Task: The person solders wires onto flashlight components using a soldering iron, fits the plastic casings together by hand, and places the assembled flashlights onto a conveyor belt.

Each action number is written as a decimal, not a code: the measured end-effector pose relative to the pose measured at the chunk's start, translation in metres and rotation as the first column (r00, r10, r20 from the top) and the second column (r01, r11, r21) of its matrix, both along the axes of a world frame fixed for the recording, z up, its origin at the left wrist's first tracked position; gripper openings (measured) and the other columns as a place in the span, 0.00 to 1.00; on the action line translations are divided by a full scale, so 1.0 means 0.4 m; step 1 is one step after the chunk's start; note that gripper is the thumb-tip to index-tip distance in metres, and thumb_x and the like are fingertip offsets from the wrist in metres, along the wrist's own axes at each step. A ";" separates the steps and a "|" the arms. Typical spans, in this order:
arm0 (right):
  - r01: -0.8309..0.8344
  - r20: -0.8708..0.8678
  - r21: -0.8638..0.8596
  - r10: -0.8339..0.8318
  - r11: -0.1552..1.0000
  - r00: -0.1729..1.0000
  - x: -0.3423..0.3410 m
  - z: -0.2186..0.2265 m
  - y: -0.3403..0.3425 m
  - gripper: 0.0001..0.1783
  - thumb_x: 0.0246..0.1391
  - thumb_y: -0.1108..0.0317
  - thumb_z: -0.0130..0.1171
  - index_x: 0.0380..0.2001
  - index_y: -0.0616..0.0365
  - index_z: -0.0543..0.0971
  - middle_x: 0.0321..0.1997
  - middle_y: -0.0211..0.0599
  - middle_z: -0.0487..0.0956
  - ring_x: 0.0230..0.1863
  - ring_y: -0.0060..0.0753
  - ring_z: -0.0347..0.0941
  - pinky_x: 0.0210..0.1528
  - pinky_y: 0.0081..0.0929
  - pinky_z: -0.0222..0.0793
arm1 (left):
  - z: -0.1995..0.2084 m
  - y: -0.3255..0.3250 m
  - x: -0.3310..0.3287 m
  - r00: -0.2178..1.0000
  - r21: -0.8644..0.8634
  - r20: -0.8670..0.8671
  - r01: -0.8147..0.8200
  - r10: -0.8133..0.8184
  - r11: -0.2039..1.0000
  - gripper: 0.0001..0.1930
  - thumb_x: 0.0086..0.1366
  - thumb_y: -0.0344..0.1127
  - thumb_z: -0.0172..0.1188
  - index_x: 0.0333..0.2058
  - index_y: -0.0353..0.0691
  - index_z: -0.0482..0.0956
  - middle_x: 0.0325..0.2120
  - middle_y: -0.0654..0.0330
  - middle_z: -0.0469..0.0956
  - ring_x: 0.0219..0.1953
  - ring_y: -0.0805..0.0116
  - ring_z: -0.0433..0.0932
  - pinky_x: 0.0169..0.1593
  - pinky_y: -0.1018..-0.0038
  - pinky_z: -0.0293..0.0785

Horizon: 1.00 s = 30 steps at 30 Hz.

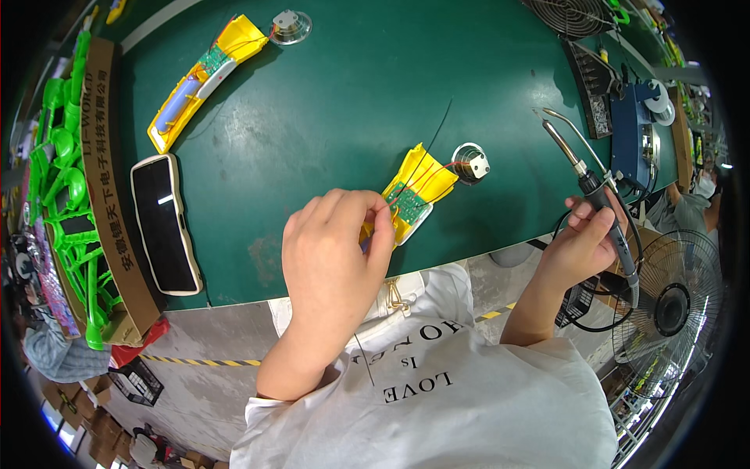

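Observation:
My left hand (332,246) is closed in a pinch at a thin red wire over a yellow plastic half-shell (442,185). Inside that shell lies a green circuit board (412,205); the hand hides the shell's lower end. Red and black wires run from the board to a round silver metal part (471,163) just beyond it, and one black wire sticks up loose. In my right hand (576,248) is a soldering iron (600,194) with a curved metal tube beside its tip. The tip points up and left, away from the board.
A second yellow shell (242,35) with board, blue cylindrical cell and silver round part (291,28) lies far left. A phone (166,223) rests beside a cardboard box (117,195) of green plastic parts. At the right stand a blue device (627,129) and a fan (672,309).

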State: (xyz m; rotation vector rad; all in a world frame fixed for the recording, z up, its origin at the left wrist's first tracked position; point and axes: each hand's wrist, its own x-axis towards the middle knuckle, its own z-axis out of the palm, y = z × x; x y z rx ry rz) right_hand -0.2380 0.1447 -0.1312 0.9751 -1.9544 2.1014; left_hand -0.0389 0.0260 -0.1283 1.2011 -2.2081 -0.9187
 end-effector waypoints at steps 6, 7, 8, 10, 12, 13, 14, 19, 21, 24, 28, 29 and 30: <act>0.086 0.064 0.034 -0.088 0.996 0.994 0.001 0.001 -0.005 0.14 0.55 0.70 0.45 0.39 0.72 0.68 0.20 0.34 0.67 0.21 0.19 0.62 0.30 0.23 0.67 | -0.003 0.000 0.003 1.000 0.010 0.005 0.001 -0.001 1.000 0.03 0.48 0.28 0.57 0.22 0.40 0.72 0.18 0.63 0.70 0.22 0.66 0.69 0.30 0.71 0.62; 0.072 0.036 0.038 -0.073 0.997 0.997 -0.007 -0.005 -0.002 0.12 0.54 0.72 0.46 0.39 0.71 0.68 0.23 0.36 0.69 0.22 0.19 0.64 0.32 0.22 0.68 | -0.003 -0.001 0.004 1.000 0.009 0.002 0.001 -0.001 1.000 0.03 0.48 0.28 0.57 0.22 0.40 0.72 0.18 0.63 0.70 0.22 0.66 0.69 0.30 0.71 0.62; 0.059 0.009 0.042 -0.059 0.997 0.998 -0.011 -0.009 0.000 0.12 0.53 0.73 0.48 0.39 0.69 0.67 0.26 0.38 0.71 0.24 0.19 0.66 0.33 0.21 0.69 | -0.003 -0.001 0.003 1.000 0.009 0.001 0.002 -0.002 1.000 0.03 0.48 0.28 0.57 0.22 0.40 0.72 0.18 0.63 0.70 0.22 0.66 0.69 0.30 0.71 0.62; 0.123 -0.036 0.122 -0.119 0.985 0.992 -0.006 -0.003 -0.006 0.12 0.52 0.75 0.49 0.40 0.69 0.67 0.30 0.38 0.72 0.27 0.20 0.67 0.34 0.19 0.68 | -0.004 -0.001 0.001 1.000 -0.001 -0.002 0.000 0.000 1.000 0.03 0.48 0.28 0.57 0.22 0.40 0.72 0.18 0.63 0.70 0.22 0.66 0.69 0.30 0.71 0.62; 0.191 -0.089 0.197 -0.176 0.962 0.980 -0.005 0.000 -0.013 0.13 0.51 0.76 0.50 0.41 0.68 0.67 0.34 0.39 0.72 0.30 0.20 0.68 0.35 0.18 0.68 | -0.002 -0.003 0.000 1.000 0.001 0.004 0.005 -0.005 1.000 0.03 0.48 0.28 0.57 0.22 0.40 0.72 0.18 0.63 0.70 0.22 0.66 0.69 0.30 0.71 0.62; 0.172 -0.085 0.198 -0.158 0.965 0.984 -0.007 -0.001 -0.016 0.14 0.50 0.77 0.50 0.42 0.67 0.67 0.37 0.39 0.72 0.33 0.21 0.68 0.37 0.17 0.67 | -0.001 -0.004 0.000 1.000 0.004 0.012 0.009 -0.009 1.000 0.03 0.48 0.28 0.57 0.22 0.40 0.72 0.18 0.63 0.70 0.22 0.66 0.69 0.30 0.71 0.62; 0.155 -0.083 0.198 -0.141 0.968 0.986 -0.009 -0.002 -0.017 0.14 0.50 0.78 0.50 0.42 0.67 0.67 0.39 0.39 0.71 0.36 0.21 0.69 0.39 0.16 0.66 | 0.000 -0.004 -0.001 1.000 0.001 0.006 0.013 -0.013 1.000 0.03 0.48 0.28 0.57 0.22 0.40 0.72 0.18 0.63 0.70 0.22 0.66 0.69 0.30 0.71 0.62; 0.152 -0.134 0.243 -0.122 0.958 0.983 -0.037 -0.012 0.002 0.15 0.48 0.82 0.50 0.42 0.66 0.69 0.41 0.37 0.70 0.40 0.22 0.67 0.44 0.17 0.62 | 0.008 -0.004 -0.006 1.000 -0.025 0.025 0.016 -0.015 1.000 0.03 0.47 0.28 0.58 0.22 0.41 0.72 0.18 0.64 0.70 0.23 0.66 0.70 0.29 0.71 0.62; 0.250 -0.141 0.231 -0.222 0.940 0.965 -0.057 -0.010 -0.001 0.14 0.48 0.80 0.51 0.41 0.66 0.69 0.38 0.35 0.71 0.37 0.20 0.67 0.42 0.16 0.62 | 0.010 -0.004 -0.008 0.999 -0.017 0.016 0.030 -0.029 0.999 0.03 0.47 0.27 0.58 0.22 0.41 0.72 0.18 0.64 0.70 0.23 0.66 0.70 0.30 0.71 0.62; 0.421 -0.104 0.152 -0.410 0.894 0.906 -0.150 -0.012 -0.001 0.12 0.49 0.75 0.54 0.39 0.66 0.71 0.31 0.34 0.73 0.29 0.19 0.68 0.34 0.14 0.65 | 0.019 -0.002 0.001 1.000 0.011 0.010 0.023 -0.023 1.000 0.04 0.46 0.27 0.58 0.22 0.40 0.72 0.19 0.63 0.71 0.24 0.65 0.71 0.30 0.71 0.63; 0.495 0.113 0.028 -0.495 0.868 0.862 -0.293 -0.027 0.031 0.10 0.51 0.69 0.54 0.33 0.66 0.73 0.25 0.34 0.73 0.22 0.16 0.67 0.26 0.12 0.65 | 0.024 0.000 0.001 0.999 0.020 0.042 0.014 -0.015 1.000 0.03 0.47 0.27 0.57 0.22 0.39 0.71 0.19 0.63 0.71 0.24 0.66 0.71 0.31 0.71 0.63; 0.505 0.105 0.021 -0.504 0.863 0.857 -0.320 -0.035 0.041 0.10 0.51 0.69 0.54 0.33 0.66 0.73 0.25 0.34 0.73 0.22 0.16 0.67 0.26 0.12 0.65 | 0.023 0.000 -0.003 0.999 0.023 0.042 0.018 -0.019 1.000 0.03 0.47 0.27 0.57 0.22 0.39 0.71 0.19 0.63 0.71 0.23 0.66 0.71 0.31 0.72 0.63; 0.514 0.141 0.038 -0.513 0.857 0.846 -0.343 -0.041 0.046 0.10 0.51 0.68 0.54 0.32 0.66 0.73 0.24 0.33 0.73 0.21 0.16 0.67 0.25 0.12 0.66 | 0.024 0.000 -0.006 0.999 0.026 0.046 0.018 -0.019 0.999 0.03 0.48 0.27 0.57 0.22 0.39 0.71 0.19 0.63 0.71 0.23 0.66 0.71 0.31 0.72 0.63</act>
